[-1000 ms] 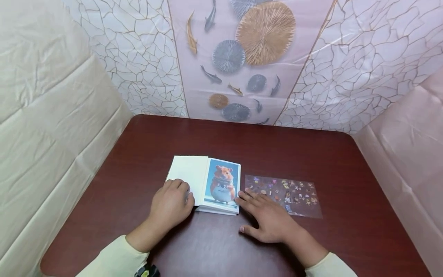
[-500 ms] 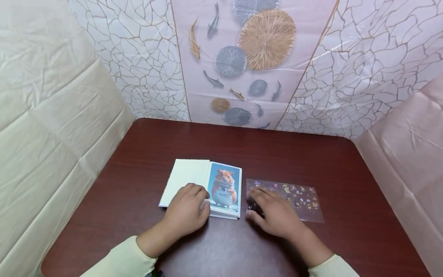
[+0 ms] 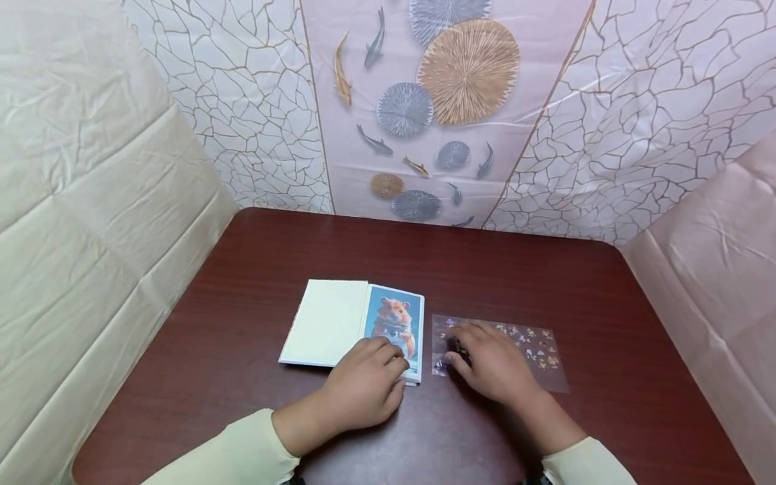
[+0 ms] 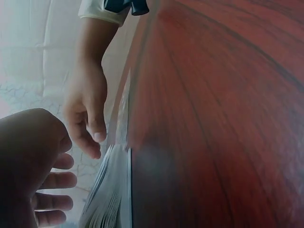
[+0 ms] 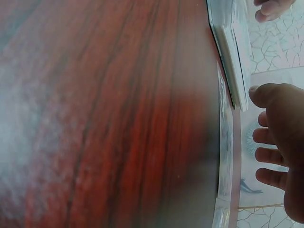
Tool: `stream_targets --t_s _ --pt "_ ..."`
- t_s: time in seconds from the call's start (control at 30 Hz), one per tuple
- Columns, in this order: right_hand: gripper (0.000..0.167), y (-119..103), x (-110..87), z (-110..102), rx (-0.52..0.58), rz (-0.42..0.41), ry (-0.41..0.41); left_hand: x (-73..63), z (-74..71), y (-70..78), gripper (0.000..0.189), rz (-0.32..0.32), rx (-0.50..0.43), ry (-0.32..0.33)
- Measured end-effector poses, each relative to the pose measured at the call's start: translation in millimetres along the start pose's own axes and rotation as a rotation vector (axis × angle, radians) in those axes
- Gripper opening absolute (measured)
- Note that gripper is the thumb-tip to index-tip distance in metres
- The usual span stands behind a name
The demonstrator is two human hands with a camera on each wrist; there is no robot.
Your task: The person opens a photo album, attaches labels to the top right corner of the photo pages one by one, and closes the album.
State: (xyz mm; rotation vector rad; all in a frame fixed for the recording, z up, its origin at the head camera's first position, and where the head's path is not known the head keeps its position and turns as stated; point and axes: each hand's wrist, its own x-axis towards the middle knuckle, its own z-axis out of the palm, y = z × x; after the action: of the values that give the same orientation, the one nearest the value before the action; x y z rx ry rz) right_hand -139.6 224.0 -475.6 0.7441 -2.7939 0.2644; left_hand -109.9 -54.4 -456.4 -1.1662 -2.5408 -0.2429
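An open book lies on the table, its blank cream inside cover on the left and a hamster picture on the right. Over the lower part of that picture is my left hand, fingers loosely bent; the left wrist view has these fingers apart and holding nothing, above the page edges. To the right of the book lies a clear sheet dotted with small colourful stickers. My right hand is over its left half, fingers relaxed, with nothing held in the right wrist view.
The dark red wooden table extends around the book and sheet. Behind it hangs a patterned cloth with fish and round leaf shapes. Pale fabric walls close in both sides.
My left hand has moved right, from the blank inside cover to over the hamster picture. The right hand has left the book's right edge and moved right over the clear sheet.
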Motion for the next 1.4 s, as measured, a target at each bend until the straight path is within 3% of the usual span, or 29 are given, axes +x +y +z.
stream_targets --t_s 0.3,0.73,1.07,1.4 --pt "0.043 4 3.0 1 0.0 0.03 -0.002 7.1 8.6 12.0 0.022 0.064 0.006 -0.042" --pt "0.042 6 6.5 5 -0.014 0.067 -0.037 16.7 19.5 23.5 0.031 0.075 0.04 -0.064" --pt "0.064 9 -5.4 12 -0.002 0.05 -0.09 29.2 21.7 26.7 0.028 -0.012 -0.079 -0.015" --pt "0.052 11 -6.8 14 0.013 0.024 -0.073 33.3 20.6 28.5 0.019 -0.107 -0.255 0.014"
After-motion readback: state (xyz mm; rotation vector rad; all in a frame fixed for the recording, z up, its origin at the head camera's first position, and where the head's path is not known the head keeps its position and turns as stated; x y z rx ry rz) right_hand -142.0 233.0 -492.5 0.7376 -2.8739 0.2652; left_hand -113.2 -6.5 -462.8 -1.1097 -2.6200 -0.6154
